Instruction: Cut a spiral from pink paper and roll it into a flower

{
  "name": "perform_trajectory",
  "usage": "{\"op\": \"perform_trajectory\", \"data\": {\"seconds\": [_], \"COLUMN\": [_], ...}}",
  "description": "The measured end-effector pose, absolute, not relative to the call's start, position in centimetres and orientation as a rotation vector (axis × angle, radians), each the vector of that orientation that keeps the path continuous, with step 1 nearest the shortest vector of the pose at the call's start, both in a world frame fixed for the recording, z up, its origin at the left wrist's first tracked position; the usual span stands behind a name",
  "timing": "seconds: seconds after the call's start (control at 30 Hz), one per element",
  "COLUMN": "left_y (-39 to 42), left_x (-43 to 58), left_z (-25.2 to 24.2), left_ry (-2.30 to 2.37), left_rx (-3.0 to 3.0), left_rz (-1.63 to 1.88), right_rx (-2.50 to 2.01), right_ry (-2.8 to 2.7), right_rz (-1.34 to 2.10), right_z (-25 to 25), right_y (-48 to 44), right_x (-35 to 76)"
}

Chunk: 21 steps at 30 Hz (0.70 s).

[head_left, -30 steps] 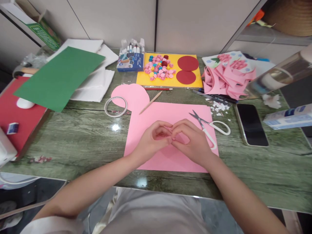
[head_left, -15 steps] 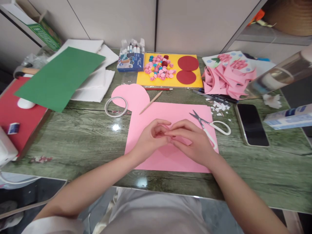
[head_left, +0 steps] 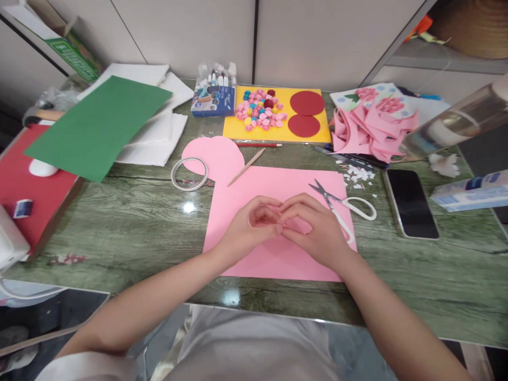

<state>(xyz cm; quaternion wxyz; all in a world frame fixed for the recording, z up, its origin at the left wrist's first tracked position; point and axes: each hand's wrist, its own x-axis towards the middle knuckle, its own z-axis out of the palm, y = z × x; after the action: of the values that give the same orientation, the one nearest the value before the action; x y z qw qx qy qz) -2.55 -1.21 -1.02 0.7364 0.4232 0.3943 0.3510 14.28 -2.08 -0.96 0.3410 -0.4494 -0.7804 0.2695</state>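
Observation:
My left hand (head_left: 253,222) and my right hand (head_left: 315,227) meet at the fingertips over a pink sheet (head_left: 278,262). Both are closed in a pinch; whatever lies between the fingertips is too small and hidden to name. White-handled scissors (head_left: 334,200) lie partly open on the sheet, just beyond my right hand. A pointed wooden stick (head_left: 246,166) rests across the sheet's upper left corner. Beside it are pink paper circles (head_left: 223,153) with a roll of tape (head_left: 189,174) overlapping their edge.
A yellow sheet (head_left: 237,129) bears small coloured paper pieces and two dark red circles (head_left: 306,103). Pink scraps (head_left: 369,129), paper bits (head_left: 358,173) and a phone (head_left: 411,203) lie right. Green paper (head_left: 101,124) and a red board (head_left: 35,196) are left; a marker box (head_left: 214,100) stands behind.
The fingers of both hands have shifted slightly at the fingertips, and my right hand's fingers are more bent. The things on the table have stayed put.

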Motion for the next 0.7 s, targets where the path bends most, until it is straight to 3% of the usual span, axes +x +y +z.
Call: {"op": "perform_trajectory", "data": {"seconds": [0.7], "left_y": [-0.94], "left_x": [-2.70], "left_z": [-1.37], "left_ry": [0.884], "left_rx": [0.863], "left_rz": [0.759], "right_rx": [-1.103], "right_ry": [-2.074], "right_rz": [0.745], "right_z": [-0.22], "right_y": [-1.82], "right_x": [14.74]}}
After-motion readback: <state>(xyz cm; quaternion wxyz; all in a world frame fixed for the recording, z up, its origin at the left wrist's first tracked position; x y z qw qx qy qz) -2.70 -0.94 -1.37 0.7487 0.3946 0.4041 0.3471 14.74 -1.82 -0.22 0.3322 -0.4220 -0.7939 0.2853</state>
